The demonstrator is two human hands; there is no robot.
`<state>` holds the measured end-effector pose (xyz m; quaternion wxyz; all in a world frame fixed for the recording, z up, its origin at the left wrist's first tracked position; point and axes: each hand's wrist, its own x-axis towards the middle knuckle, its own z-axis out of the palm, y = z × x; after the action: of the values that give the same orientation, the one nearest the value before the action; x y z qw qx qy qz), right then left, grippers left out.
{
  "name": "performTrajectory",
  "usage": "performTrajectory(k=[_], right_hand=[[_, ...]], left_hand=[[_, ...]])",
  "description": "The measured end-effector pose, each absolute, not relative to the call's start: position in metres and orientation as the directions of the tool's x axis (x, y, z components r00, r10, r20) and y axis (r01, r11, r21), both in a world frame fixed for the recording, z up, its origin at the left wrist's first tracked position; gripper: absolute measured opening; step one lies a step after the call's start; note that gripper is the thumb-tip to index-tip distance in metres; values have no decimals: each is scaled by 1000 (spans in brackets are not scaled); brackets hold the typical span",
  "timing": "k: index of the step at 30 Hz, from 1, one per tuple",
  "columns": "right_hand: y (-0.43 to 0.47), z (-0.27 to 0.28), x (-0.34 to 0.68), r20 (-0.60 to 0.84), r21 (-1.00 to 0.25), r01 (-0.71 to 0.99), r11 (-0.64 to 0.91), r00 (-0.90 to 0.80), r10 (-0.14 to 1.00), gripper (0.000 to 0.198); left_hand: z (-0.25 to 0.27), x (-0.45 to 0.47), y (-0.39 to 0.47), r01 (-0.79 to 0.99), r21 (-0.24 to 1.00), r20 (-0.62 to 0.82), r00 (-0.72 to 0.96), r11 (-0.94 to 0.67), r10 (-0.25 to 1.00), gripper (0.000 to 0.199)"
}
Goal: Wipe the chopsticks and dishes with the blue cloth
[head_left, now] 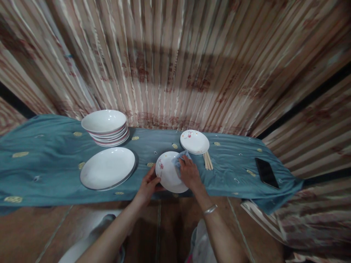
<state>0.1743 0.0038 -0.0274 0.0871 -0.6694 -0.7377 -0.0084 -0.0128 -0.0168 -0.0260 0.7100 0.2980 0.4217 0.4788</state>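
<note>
A small white plate [170,178] with a pink flower print is tilted slightly over the front part of the table. My left hand [149,181] grips its left rim, thumb on top and fingers underneath. Pressed on the plate's upper right is a light blue cloth [179,159], held under the closed fingers of my right hand [189,171]. Just behind, a similar flowered plate [196,141] lies on top of another. Several pale chopsticks [208,161] stick out beside it, partly hidden at their far ends.
On the left stand a stack of white bowls [104,122] and large oval plates [108,168]. A black phone [266,172] lies at the right. A teal cloth [230,182] covers the narrow table; a pleated curtain [164,73] hangs right behind it.
</note>
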Motion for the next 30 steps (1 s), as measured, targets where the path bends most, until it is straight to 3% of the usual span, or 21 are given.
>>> performTrajectory(k=[4,9,19,23,30], right_hand=[[-7,-26,180,100,-99,986,133,-123,987,32],[-21,-21,186,39,-189,968,165,-160,986,31],[-40,-4,179,-43,-546,799,254,-329,943,25],[-36,-3,165,-20,-652,701,289,-397,918,24],[-22,-14,138,143,-774,502,386,-455,879,31]], left_hand=[[-26,-13,-17,-442,820,-323,168,363,932,87],[-30,-13,-15,-437,823,-326,157,361,932,84],[-36,-14,-10,-416,829,-336,165,374,927,76],[-32,-13,-11,-409,820,-361,172,400,916,67],[-26,-11,-14,-413,812,-372,181,414,910,59]])
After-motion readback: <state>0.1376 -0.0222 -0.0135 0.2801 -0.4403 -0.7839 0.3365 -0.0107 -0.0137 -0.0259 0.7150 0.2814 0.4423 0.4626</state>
